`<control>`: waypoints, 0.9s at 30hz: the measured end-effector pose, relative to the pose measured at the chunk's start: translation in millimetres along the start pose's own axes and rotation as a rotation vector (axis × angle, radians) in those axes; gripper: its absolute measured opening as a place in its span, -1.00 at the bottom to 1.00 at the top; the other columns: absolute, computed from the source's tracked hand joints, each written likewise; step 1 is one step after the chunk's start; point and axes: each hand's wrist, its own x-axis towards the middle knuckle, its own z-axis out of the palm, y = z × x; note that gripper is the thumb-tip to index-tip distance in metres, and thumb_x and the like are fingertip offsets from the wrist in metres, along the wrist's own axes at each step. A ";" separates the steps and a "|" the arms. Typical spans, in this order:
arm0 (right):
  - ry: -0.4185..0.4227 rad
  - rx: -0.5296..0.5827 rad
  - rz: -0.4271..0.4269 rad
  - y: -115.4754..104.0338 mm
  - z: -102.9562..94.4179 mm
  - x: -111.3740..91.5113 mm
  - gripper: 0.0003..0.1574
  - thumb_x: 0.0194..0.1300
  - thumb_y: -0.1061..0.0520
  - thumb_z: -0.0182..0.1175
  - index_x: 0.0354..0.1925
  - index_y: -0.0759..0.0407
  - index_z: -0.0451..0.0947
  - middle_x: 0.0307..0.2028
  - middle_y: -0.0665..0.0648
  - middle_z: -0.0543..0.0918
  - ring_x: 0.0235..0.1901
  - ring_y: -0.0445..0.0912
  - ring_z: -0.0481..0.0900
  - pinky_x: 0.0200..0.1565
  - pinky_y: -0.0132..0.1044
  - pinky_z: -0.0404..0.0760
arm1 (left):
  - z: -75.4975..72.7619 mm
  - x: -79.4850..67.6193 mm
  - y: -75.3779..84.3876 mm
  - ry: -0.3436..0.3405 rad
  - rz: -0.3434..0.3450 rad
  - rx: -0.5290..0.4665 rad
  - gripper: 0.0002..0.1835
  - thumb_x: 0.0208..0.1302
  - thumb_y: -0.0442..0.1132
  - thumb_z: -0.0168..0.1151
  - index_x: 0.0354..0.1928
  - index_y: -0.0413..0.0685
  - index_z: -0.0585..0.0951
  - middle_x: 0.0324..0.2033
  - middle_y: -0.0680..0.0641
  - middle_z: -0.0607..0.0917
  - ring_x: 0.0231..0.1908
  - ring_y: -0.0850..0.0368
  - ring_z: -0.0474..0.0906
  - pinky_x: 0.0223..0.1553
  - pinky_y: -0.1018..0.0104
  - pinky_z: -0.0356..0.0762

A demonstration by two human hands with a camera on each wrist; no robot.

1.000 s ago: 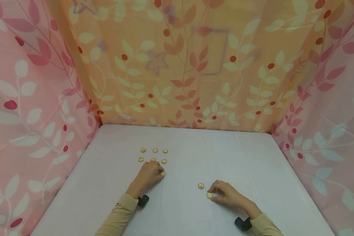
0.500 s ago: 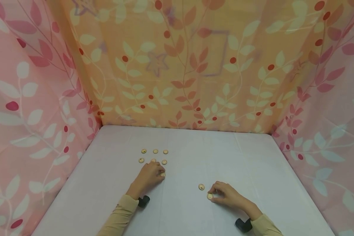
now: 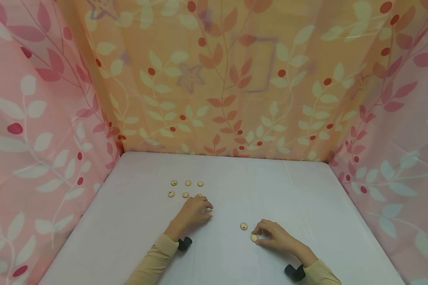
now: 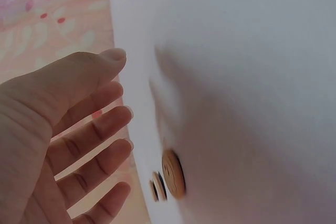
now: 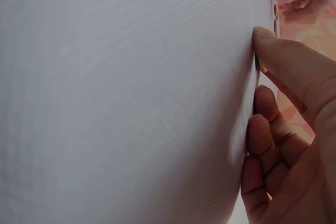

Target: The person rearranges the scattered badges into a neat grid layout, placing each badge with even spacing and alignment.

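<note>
Small round wooden discs lie on the white table. My left hand [image 3: 194, 209] hovers over the table by the group at left, fingers parted and holding nothing. In the left wrist view a brown disc [image 4: 173, 174] with engraved lines rests on the cloth below its fingertips, with two thinner-looking ones behind. Further right, my right hand [image 3: 276, 235] pinches a disc [image 3: 254, 238] between thumb and index finger at the table surface. Just beyond it lies another loose disc [image 3: 243, 226].
Two rows of discs stand beyond the left hand, including a far-row disc [image 3: 188, 183] and a nearer one [image 3: 171, 194]; the hand partly covers the row's right end. Floral curtains [image 3: 221, 79] enclose the white table [image 3: 289, 190] at back and sides.
My left hand has let go of the disc it pinched and shifted right, its fingers parting. The right hand keeps its pinch in the same place.
</note>
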 end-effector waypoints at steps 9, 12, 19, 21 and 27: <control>0.008 0.012 -0.023 0.4 0.6 0.1 -0.74 0.11 -0.02 0.31 -0.20 -0.12 0.51 -0.32 -0.19 0.50 -0.34 -0.28 0.38 -0.28 -0.41 0.34 | 6.9 13.4 26.3 -0.063 0.037 -0.026 -0.72 0.04 0.02 0.35 -0.22 0.11 0.70 -0.28 0.13 0.65 -0.26 0.20 0.51 -0.27 0.36 0.43; 0.008 0.010 -0.024 0.3 1.0 0.5 -0.74 0.10 -0.02 0.31 -0.21 -0.12 0.51 -0.32 -0.19 0.50 -0.35 -0.28 0.38 -0.29 -0.42 0.35 | 9.4 17.8 35.8 -0.076 0.056 -0.016 -0.72 0.05 0.03 0.33 -0.20 0.14 0.70 -0.26 0.14 0.65 -0.25 0.22 0.50 -0.30 0.37 0.38; 0.009 0.012 -0.019 1.2 1.3 1.4 -0.75 0.10 -0.03 0.31 -0.22 -0.12 0.51 -0.33 -0.19 0.49 -0.37 -0.29 0.37 -0.31 -0.43 0.34 | 13.9 25.4 54.3 -0.084 0.091 -0.037 -0.71 0.04 0.04 0.35 -0.19 0.14 0.70 -0.29 0.16 0.64 -0.26 0.25 0.49 -0.30 0.37 0.39; 0.009 0.012 -0.021 1.2 1.3 1.7 -0.75 0.11 -0.03 0.31 -0.22 -0.12 0.51 -0.33 -0.19 0.49 -0.37 -0.29 0.37 -0.32 -0.44 0.34 | 16.9 27.3 57.8 -0.092 0.088 -0.041 -0.70 0.03 0.05 0.35 -0.19 0.15 0.70 -0.29 0.18 0.64 -0.28 0.27 0.48 -0.30 0.38 0.39; 0.016 0.010 -0.032 0.9 1.8 2.1 -0.76 0.10 -0.01 0.32 -0.23 -0.11 0.52 -0.33 -0.17 0.50 -0.38 -0.30 0.36 -0.32 -0.44 0.33 | 27.3 32.4 66.6 -0.099 0.091 -0.044 -0.69 0.03 0.07 0.35 -0.18 0.17 0.69 -0.29 0.21 0.63 -0.29 0.30 0.48 -0.27 0.37 0.42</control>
